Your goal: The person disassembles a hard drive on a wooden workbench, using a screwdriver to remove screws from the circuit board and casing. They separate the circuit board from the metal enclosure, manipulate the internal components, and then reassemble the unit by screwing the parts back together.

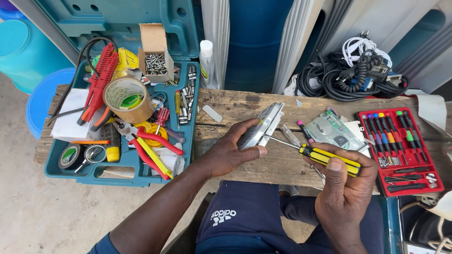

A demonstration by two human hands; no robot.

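Head camera, looking down at a worn wooden bench (pixel 263 106). The left hand (pixel 230 153) grips a flat silver metal casing (pixel 262 126), thumb pressed along its lower edge and fingers curled behind it, holding it tilted on edge above the bench centre. The casing looks rigid, fairly light and smooth, so its edges seem the safest hold. Its long axis runs from lower left to upper right. The right hand (pixel 343 188) wraps its fingers tightly around a yellow-and-black screwdriver (pixel 325 157), whose shaft points left and slightly up into the casing's side. An open teal toolbox (pixel 122 113) sits left; a red tray of small screwdrivers (pixel 400 150) sits right.
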